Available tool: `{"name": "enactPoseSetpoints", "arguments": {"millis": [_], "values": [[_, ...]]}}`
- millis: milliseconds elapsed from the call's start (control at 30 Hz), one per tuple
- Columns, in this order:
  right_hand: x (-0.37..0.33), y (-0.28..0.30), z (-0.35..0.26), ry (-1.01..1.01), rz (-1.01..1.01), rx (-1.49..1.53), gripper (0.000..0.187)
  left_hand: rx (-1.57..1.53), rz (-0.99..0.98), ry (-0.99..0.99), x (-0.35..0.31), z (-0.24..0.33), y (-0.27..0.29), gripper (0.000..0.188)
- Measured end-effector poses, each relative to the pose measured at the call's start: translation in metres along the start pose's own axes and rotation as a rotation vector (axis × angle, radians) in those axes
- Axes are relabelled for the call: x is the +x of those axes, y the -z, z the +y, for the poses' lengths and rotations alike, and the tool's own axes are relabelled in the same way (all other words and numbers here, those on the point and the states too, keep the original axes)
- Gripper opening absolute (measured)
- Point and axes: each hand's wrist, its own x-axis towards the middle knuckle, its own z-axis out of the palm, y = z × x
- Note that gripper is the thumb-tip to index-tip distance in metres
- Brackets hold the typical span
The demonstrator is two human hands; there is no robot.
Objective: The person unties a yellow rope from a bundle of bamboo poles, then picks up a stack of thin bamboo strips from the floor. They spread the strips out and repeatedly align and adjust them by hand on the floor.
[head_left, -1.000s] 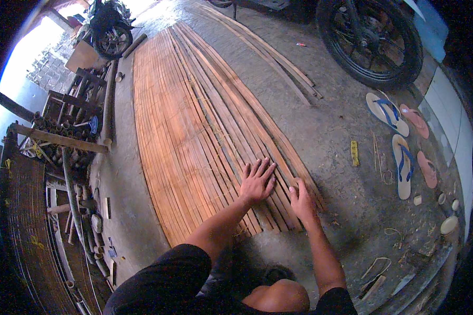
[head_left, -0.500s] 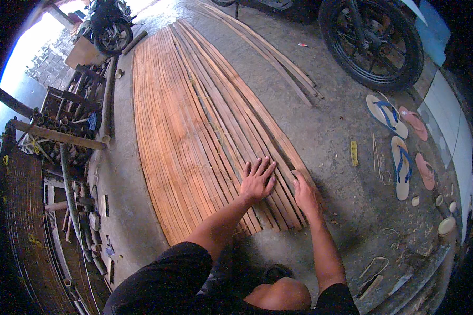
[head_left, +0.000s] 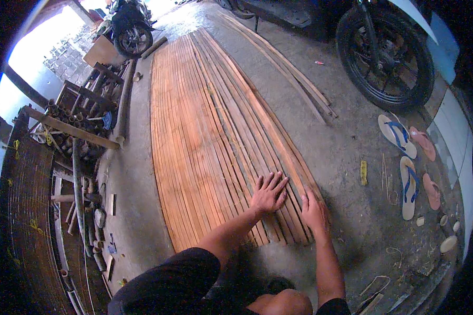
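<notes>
A long mat of brown bamboo slats lies on the floor in front of me, its slats running away from me. My left hand rests palm down on the slats near the close end, fingers spread. At the mat's right edge, my right hand grips the outermost bamboo slat. Its thumb is on top, and the other fingers are mostly hidden over the outer side. Thin yellowish ties show among the slats left of my hands.
Loose strips lie beyond the mat to the right, near a motorbike wheel. Flip-flops and a yellow piece are on the right floor. Bamboo poles are stacked at left. Another motorbike stands far left.
The whole view has shifted, so the scene sits lower and further right. My right hand is slightly nearer my left, and the dark gap beside the outermost slat looks narrower.
</notes>
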Motion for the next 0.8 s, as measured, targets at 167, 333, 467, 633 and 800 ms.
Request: {"name": "enactPoseSetpoints", "arguments": {"millis": [167,333,467,633,800], "values": [[-0.004,0.002,-0.015,-0.07,-0.05,0.123,0.039,-0.023,-0.004,0.007,-0.001,0.001,0.0,0.055],[-0.003,-0.011,-0.003,-0.113,-0.077,0.15,0.038,0.011,-0.024,0.002,0.0,-0.003,-0.003,0.057],[0.003,-0.038,0.035,-0.028,0.018,0.122,0.038,0.023,-0.01,-0.01,0.0,-0.001,-0.003,0.057],[0.018,-0.029,0.027,-0.049,0.001,0.161,0.036,0.01,0.01,-0.013,-0.001,-0.003,-0.001,0.057],[0.01,-0.03,0.043,-0.037,-0.038,0.131,0.036,-0.03,0.01,0.001,-0.009,0.005,-0.003,0.057]]}}
